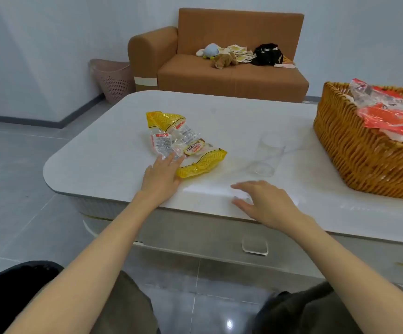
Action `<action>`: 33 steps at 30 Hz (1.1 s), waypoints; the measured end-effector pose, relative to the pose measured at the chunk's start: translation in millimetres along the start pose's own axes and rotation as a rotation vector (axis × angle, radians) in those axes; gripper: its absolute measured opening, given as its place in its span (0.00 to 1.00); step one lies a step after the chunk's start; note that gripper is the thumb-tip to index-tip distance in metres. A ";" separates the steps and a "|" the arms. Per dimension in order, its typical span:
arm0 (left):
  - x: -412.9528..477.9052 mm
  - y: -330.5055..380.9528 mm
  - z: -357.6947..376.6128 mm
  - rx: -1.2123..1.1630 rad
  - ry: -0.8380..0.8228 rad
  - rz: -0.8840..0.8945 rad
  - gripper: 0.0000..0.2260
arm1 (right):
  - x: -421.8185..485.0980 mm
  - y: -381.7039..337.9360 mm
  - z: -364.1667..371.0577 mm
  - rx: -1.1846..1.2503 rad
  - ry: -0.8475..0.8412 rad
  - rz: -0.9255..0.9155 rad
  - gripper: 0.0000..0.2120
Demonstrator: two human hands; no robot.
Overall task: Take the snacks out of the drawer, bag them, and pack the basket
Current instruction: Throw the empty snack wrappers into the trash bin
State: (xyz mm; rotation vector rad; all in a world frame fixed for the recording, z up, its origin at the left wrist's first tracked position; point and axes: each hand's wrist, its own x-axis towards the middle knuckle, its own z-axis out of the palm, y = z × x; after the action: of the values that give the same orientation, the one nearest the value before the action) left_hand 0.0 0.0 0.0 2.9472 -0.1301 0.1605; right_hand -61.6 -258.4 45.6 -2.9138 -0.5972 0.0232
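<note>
Now, snack packet [183,143]: light, crinkly; pinch its yellow end.
Left hand [161,174]: flat, touching it.
Right hand [265,201]: spread, gripping nothing.

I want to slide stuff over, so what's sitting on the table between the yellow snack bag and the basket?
In the head view, a clear glass stands upright between the yellow snack bag and the basket, apart from both.
</note>
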 end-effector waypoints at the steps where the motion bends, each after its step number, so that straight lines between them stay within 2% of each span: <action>1: 3.8 -3.0 1.8 0.033 -0.011 -0.006 0.26 | 7.8 -1.5 1.2 0.014 0.019 -0.003 0.22; 4: 8.4 -9.4 9.5 0.050 -0.065 -0.015 0.22 | 32.2 -8.9 4.5 0.088 0.099 0.013 0.23; 8: -3.1 -2.8 11.2 -0.083 -0.050 0.059 0.16 | 67.9 -10.9 13.2 0.395 0.192 0.100 0.22; 10: -17.4 6.9 4.7 -0.154 -0.041 0.109 0.15 | 78.0 -11.0 14.3 0.561 0.156 0.178 0.23; 12: -40.7 18.4 -4.6 -0.187 -0.134 0.166 0.16 | 81.8 -11.5 13.2 0.644 0.083 0.247 0.25; 14: -65.3 25.4 -15.2 -0.247 -0.293 0.225 0.23 | 80.2 -11.8 11.3 0.483 0.008 0.284 0.27; 16: -81.5 26.7 -24.6 -0.416 -0.363 0.234 0.29 | 75.6 -11.2 9.9 0.240 -0.048 0.312 0.30; 18: -86.4 18.6 -28.0 -0.522 -0.236 0.165 0.27 | 71.0 -13.9 10.1 0.162 -0.083 0.278 0.32; 21: -85.5 2.6 -25.0 -0.401 0.026 -0.043 0.22 | 68.0 -21.0 14.3 0.235 -0.123 0.195 0.37; 24: -84.1 -4.7 -24.3 -0.462 0.034 -0.187 0.31 | 66.7 -29.4 16.3 0.357 -0.171 0.215 0.34; 27: -81.5 0.4 -27.7 -0.685 0.101 -0.230 0.37 | 62.2 -35.3 14.0 0.503 -0.230 0.201 0.23; 29: -79.7 5.7 -29.1 -0.784 0.193 -0.262 0.38 | 57.0 -35.9 11.6 0.673 -0.261 0.197 0.17; 31: -76.8 5.6 -30.3 -0.861 0.280 -0.300 0.37 | 49.9 -34.8 6.3 0.794 -0.259 0.187 0.15; 33: -75.2 1.2 -35.0 -1.013 0.332 -0.271 0.41 | 39.8 -34.3 -2.0 0.905 -0.247 0.166 0.19</action>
State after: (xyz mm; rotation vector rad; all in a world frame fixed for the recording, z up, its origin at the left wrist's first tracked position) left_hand -78.1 11.2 25.7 1.8737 0.1859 0.3979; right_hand -38.3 -212.0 54.1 -2.0689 -0.2598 0.5297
